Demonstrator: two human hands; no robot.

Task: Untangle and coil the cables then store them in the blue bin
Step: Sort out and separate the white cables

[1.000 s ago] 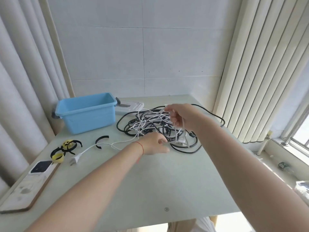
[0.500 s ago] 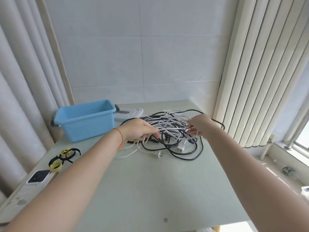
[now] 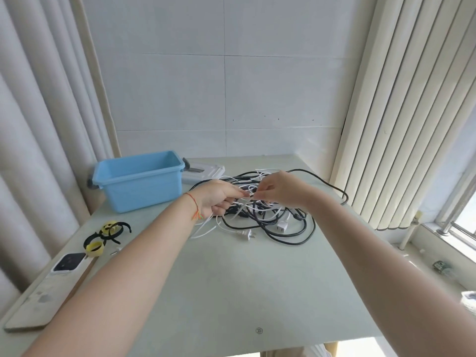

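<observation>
While both forearms stretch out over the desk (image 3: 231, 292), the left hand (image 3: 219, 198) and right hand (image 3: 279, 188) meet fingertip to fingertip, each grip pinching a white cable (image 3: 248, 194) above the tangled cables (image 3: 270, 215) beside the blue bin (image 3: 140, 180); which strand is hard to make out.

one view only, wide-angle cam on my head, facing forward and down over table (image 3: 231, 292) toward tiled wall (image 3: 226, 99). my forearms enter from bottom corners. cable heap (image 3: 270, 215) mid-frame, near arm's reach.
</observation>
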